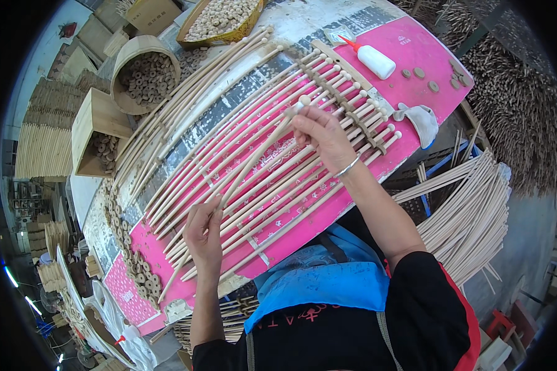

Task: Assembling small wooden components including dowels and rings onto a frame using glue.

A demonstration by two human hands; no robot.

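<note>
Both hands are holding one long, thin, pale wooden rod [254, 162] above the pink-covered counter [408, 43]. In the head view, the left hand [204, 235] is pinching the rod's near end between thumb and fingers, low and left of centre, while the right hand [320, 133] is gripping the far end, where a small round wooden bead [304, 100] is sitting at the tip. The rod's long axis is running diagonally from lower left up to upper right, spanning the gap between the two hands, so each hand is touching its own end and neither is nearer overall. Beneath it, a fan of similar bead-tipped pale rods [303, 179] is lying side by side on the counter along nearly the same slant. A white glue bottle with a red nozzle [372, 59] is lying well beyond the right hand, and a round wooden tub of ring-shaped wooden pieces [143, 74] is standing far up on the left.
</note>
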